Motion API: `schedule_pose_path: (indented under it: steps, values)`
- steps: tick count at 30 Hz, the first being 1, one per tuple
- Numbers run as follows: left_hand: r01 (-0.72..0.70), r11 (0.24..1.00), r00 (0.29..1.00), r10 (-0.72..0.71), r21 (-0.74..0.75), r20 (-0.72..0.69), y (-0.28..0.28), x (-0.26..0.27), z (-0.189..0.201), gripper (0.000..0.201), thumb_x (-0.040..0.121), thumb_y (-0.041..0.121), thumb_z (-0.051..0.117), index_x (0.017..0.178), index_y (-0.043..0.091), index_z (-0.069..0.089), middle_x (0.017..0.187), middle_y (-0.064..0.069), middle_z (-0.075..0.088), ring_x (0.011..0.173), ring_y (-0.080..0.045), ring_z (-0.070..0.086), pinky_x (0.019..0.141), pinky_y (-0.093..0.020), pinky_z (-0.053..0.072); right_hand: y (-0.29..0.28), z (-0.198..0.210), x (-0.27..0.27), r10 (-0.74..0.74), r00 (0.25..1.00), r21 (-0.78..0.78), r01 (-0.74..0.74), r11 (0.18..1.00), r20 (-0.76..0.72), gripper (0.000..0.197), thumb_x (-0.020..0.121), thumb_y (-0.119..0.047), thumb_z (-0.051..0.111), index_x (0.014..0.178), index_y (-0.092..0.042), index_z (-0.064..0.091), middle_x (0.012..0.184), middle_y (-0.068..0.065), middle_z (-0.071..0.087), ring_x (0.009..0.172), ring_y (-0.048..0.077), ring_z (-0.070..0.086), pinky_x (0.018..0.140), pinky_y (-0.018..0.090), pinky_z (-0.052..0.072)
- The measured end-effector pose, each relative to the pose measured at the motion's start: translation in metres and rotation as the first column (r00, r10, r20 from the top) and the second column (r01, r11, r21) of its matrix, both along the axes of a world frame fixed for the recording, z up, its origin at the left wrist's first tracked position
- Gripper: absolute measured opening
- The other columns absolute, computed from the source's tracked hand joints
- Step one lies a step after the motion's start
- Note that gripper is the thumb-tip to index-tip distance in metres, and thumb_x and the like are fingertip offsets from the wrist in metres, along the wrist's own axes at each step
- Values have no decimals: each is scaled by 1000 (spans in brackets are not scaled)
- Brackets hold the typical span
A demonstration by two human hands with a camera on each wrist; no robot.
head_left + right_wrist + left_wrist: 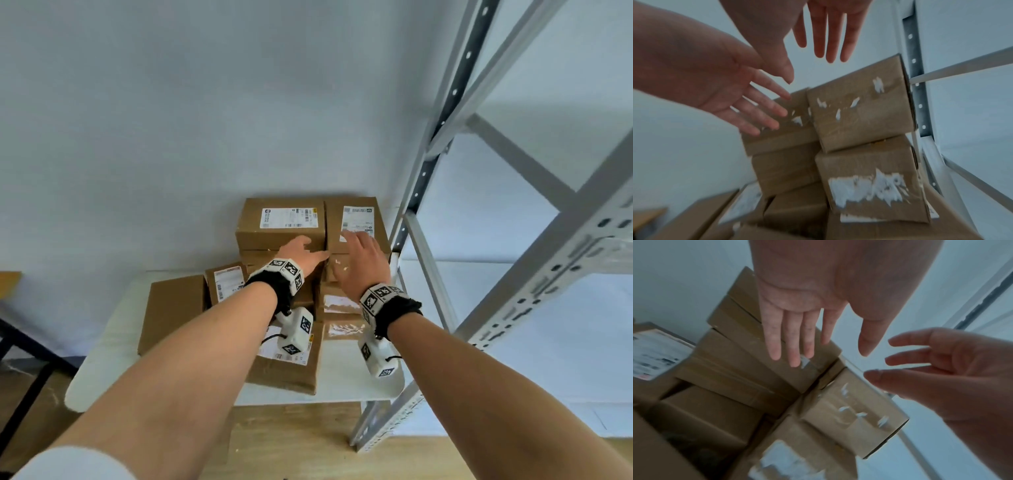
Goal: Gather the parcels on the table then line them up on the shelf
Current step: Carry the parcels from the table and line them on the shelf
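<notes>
The parcels (281, 222) at the frame's centre are matt brown cardboard, some with smooth white paper labels (287, 217), others with rough torn scraps of white paper (867, 188) stuck on. The table (102, 349) beneath has a smooth, pale, matt top. On the right, the shelf (534, 287) is grey painted metal with punched holes. The floor (301, 445) along the bottom looks like light wood.

White table (109, 346), lower centre of head view, against the wall. On it: brown parcels (284, 356), flat ones at the front and left, stacks at the back. Grey metal shelf (428, 260) touches its right edge, floor-standing.
</notes>
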State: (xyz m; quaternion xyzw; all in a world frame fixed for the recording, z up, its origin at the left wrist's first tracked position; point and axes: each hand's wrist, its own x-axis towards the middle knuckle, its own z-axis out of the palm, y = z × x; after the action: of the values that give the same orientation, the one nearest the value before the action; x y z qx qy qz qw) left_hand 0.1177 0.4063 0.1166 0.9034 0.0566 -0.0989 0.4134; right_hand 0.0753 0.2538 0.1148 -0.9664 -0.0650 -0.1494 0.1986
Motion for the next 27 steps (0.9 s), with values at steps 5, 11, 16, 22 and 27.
schedule_pose_path:
  steps: [5, 11, 16, 22, 27]
  values:
    - [-27, 990, 997, 18, -135, -69, -23, 20, 11, 74, 86, 56, 65, 149, 24, 40, 144, -7, 52, 118, -29, 59, 101, -46, 50, -16, 15, 22, -240, 970, 90, 242, 966, -29, 77, 86, -50, 64, 148, -19, 31, 146, 9, 38, 135, 30, 36, 112, 46, 33]
    - [35, 997, 994, -42, -71, -101, -38, 26, -2, 63, 99, 45, 56, 151, 14, 39, 144, -10, 52, 125, -31, 56, 107, -41, 46, -20, 1, 33, -352, 873, 111, 408, 906, -338, 102, 79, -68, 64, 152, -17, 16, 151, 18, 24, 138, 39, 29, 107, 52, 39]
    - [-15, 994, 996, 5, -111, -86, -41, 31, -11, 37, 100, 20, 56, 136, 11, 57, 121, -15, 67, 105, -33, 66, 93, -44, 56, -15, -12, 32, -332, 871, 22, 363, 931, -362, 116, 75, -74, 62, 156, -16, 3, 157, 21, 10, 144, 42, 18, 116, 51, 30]
    - [-30, 986, 990, 6, -166, -142, -52, 32, 0, 47, 100, 8, 55, 146, 11, 48, 129, -20, 62, 100, -38, 69, 77, -40, 61, -12, -10, 36, -424, 840, -62, 430, 901, -339, 120, 66, -78, 64, 154, -20, 6, 154, 22, 10, 137, 42, 22, 107, 53, 34]
    - [-7, 974, 995, -15, -227, -97, -59, 27, 10, 41, 97, 11, 62, 137, 6, 55, 119, -20, 67, 87, -33, 72, 75, -40, 62, -14, 6, 40, -507, 833, -85, 501, 861, -222, 114, 61, -71, 65, 151, -22, 14, 148, 21, 18, 130, 41, 26, 103, 51, 33]
